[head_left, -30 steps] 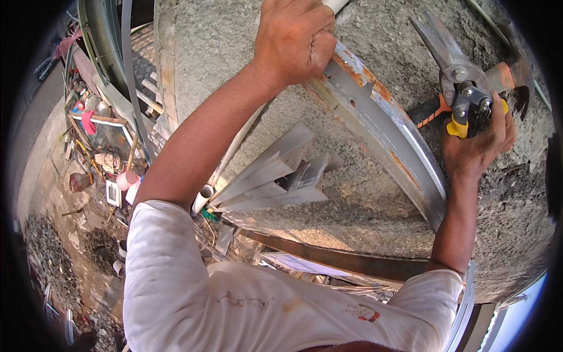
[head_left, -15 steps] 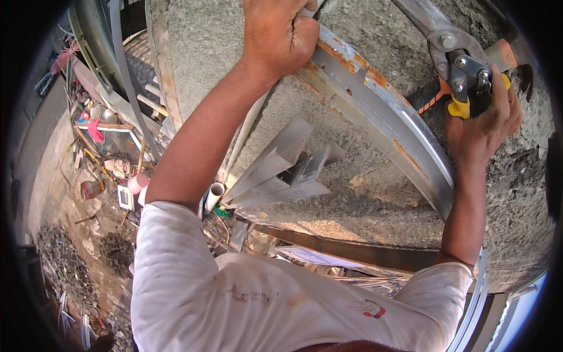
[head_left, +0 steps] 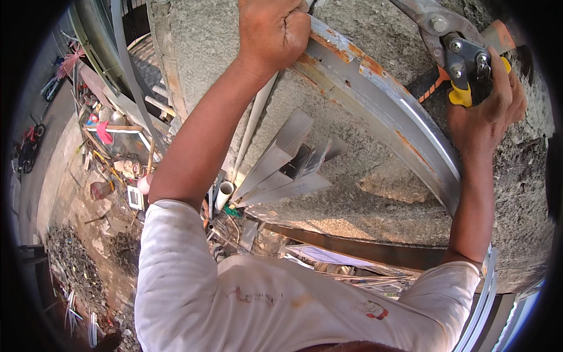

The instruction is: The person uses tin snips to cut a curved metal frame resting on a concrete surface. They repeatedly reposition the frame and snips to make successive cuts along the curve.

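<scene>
At left, pink bucket (head_left: 143, 184), contents hidden; left hand (head_left: 273, 30) clamped on channel (head_left: 387, 102), right hand (head_left: 482, 120) on snips (head_left: 461, 48)

The tin snips (head_left: 451, 45) are right of the metal channel (head_left: 381, 105), near a hammer (head_left: 431, 86); a motorcycle (head_left: 29, 149) stands far left.

Rusty channel (head_left: 381, 104) blocks; free room over concrete (head_left: 363, 23) beyond.
</scene>
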`<state>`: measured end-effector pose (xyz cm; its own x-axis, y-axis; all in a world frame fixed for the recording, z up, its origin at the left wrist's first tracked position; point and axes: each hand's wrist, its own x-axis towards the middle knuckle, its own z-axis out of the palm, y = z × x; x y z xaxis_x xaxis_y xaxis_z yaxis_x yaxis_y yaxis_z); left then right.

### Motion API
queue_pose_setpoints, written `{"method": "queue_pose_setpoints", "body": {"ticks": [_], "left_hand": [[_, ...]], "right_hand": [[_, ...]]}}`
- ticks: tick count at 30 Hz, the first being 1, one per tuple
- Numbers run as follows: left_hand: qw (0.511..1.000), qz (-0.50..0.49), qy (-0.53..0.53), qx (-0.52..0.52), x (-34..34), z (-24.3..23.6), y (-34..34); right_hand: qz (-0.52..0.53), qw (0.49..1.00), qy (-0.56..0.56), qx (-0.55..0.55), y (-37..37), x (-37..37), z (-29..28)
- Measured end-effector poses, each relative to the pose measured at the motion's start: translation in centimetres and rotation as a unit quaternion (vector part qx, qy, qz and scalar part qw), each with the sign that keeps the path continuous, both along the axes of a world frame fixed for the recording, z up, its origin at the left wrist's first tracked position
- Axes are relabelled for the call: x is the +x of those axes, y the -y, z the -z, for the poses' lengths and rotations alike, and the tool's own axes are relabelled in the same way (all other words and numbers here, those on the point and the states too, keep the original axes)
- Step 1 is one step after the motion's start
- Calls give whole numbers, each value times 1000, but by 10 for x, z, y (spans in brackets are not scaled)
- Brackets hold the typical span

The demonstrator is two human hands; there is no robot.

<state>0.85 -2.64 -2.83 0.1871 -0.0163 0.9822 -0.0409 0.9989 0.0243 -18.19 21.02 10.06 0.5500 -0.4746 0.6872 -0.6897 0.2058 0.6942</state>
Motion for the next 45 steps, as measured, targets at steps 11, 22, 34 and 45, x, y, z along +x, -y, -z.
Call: {"method": "queue_pose_setpoints", "body": {"ticks": [11, 22, 34, 45], "left_hand": [[985, -98, -138, -47, -9, -2, 2], [891, 115, 15, 439, 37, 37, 29], [928, 64, -115, 349, 2, 20, 7], [925, 81, -150, 340, -1, 20, 10]], "right_hand": [[-17, 1000, 19, -3, 0, -7, -2], [-5, 1000, 11, 6, -4, -7, -6], [-27, 999, 17, 15, -5, -16, -7], [-25, 999, 19, 11, -5, -17, -8]]}}
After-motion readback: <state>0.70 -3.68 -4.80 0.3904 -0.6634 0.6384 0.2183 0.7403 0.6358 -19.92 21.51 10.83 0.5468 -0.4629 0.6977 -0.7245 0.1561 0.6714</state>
